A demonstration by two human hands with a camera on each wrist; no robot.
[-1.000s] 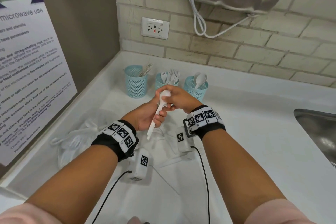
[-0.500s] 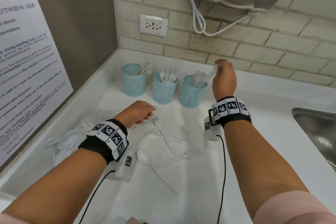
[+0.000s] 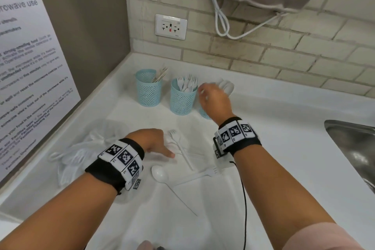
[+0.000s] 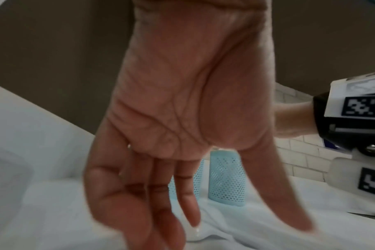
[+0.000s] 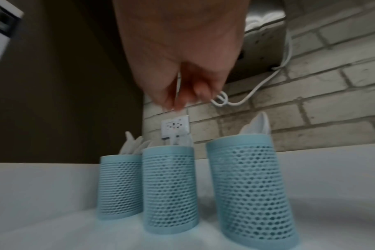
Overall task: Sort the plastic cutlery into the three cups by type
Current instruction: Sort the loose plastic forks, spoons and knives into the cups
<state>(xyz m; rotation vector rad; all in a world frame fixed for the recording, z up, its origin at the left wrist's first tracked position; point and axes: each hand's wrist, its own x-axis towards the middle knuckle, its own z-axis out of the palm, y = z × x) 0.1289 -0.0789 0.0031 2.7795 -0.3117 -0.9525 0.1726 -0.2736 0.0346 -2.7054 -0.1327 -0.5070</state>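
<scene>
Since the earlier frame the right hand has dropped from above the spoon cup to just in front of its rim, and the left hand has stretched toward the loose cutlery. Three mesh cups stand in a row; taking the fork cup as landmark, the knife cup is on its left and the spoon cup on its right, each with its own type standing upright, which keeps sorting legible. Right hand: fingers loosely bent, nothing visibly held, though blur limits certainty. Left hand: fingers extended and apart, empty, fingertips just above the white surface. Nearer the person than the fork cup lie a fork, a second fork and a spoon, unsorted.
</scene>
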